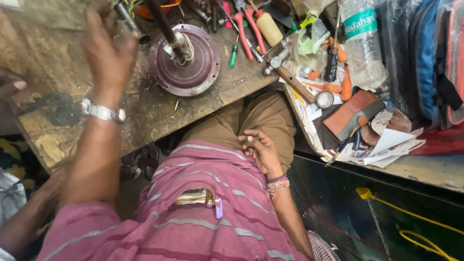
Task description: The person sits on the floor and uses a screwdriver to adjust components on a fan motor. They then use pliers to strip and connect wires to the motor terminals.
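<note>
Resting right hand (261, 151) loosely curled, left hand (108, 50) open

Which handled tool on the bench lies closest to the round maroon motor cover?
The small green-handled screwdriver, just right of the maroon motor cover. The red-handled pliers and the wooden-handled hammer lie farther right.

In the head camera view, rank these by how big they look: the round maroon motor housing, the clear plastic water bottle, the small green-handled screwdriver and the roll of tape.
1. Round maroon metal motor housing, on the wooden bench.
2. Clear plastic water bottle, partly cut off at the top edge, so its rank is unsure.
3. Small green-handled screwdriver and roll of tape look about alike.
</note>
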